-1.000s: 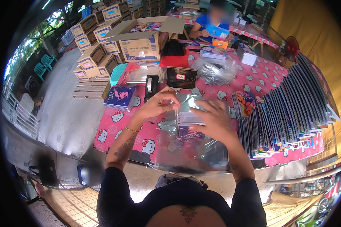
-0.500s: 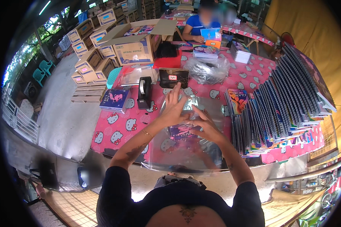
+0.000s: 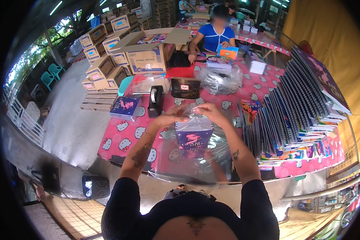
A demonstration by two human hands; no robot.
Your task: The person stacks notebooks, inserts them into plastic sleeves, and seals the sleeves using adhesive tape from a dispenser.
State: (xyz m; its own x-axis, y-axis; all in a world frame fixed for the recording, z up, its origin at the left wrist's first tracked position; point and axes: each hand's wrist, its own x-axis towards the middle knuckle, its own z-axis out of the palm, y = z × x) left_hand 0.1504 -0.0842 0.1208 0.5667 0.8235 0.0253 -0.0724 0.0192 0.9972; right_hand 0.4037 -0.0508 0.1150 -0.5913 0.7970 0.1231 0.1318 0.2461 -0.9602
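Observation:
A stack of purple spiral notebooks stands tilted up in front of me, wrapped in a clear plastic bag. Just above the notebooks, my left hand pinches the gathered plastic on one side. On the other side my right hand has its fingers closed on the same plastic. More clear plastic sheets lie flat beneath the stack, at the table's near edge. Beyond my left hand stands a black tape dispenser.
Left lies a small purple notebook pile. A long row of spiral notebooks fills the right side. Behind are a dark pouch, crumpled plastic and an open carton. A co-worker sits across the pink table.
My hands, spread over the flat plastic before, now grip it at the top. The notebook stack has tilted up. Across the table, the co-worker's one hand has moved toward the black item.

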